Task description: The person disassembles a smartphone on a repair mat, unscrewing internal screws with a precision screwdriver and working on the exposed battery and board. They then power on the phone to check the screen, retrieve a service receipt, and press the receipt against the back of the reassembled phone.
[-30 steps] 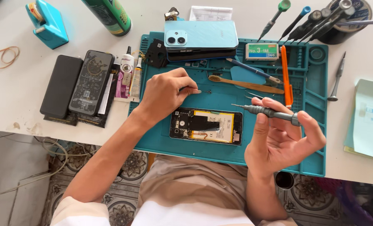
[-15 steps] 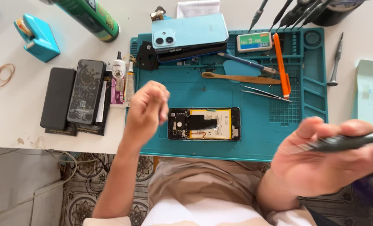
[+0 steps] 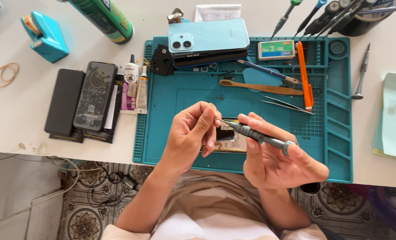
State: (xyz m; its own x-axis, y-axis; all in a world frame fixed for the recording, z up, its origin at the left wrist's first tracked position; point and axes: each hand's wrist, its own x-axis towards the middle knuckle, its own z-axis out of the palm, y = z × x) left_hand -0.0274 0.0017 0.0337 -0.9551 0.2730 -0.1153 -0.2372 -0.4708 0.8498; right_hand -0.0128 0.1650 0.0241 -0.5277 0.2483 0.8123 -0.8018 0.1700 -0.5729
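While the right hand (image 3: 280,155) wraps around the grey precision screwdriver (image 3: 260,135), fingers clamped along its handle, the tool's long axis runs from lower right up to upper left, with the thin tip aimed straight at the left hand (image 3: 190,135). That left hand has thumb and forefinger pinched together right at the screwdriver's tip; whether something tiny sits between those fingertips is too small to tell. The two hands meet over the middle of the mat, with the left on the left side of the tip and the right behind the handle, so the tip is the one spot where they converge.

Directly beneath the hands lies the opened phone (image 3: 229,141), mostly hidden by them, with only a strip of its insides showing between the palms. It rests on the teal repair mat (image 3: 171,102), near the mat's near edge.

Moving outward and farther away, metal tweezers (image 3: 286,104) lie to the right, and a wooden-handled brush (image 3: 262,87) lies across the mat beyond them. An orange pry tool (image 3: 305,73) stands lengthwise along the right part of the mat. At the far edge a light blue phone back (image 3: 209,35) sits stacked on a dark body. Off the mat to the left, two dark phones (image 3: 80,100) lie side by side, with small glue tubes (image 3: 135,84) between them and the mat.
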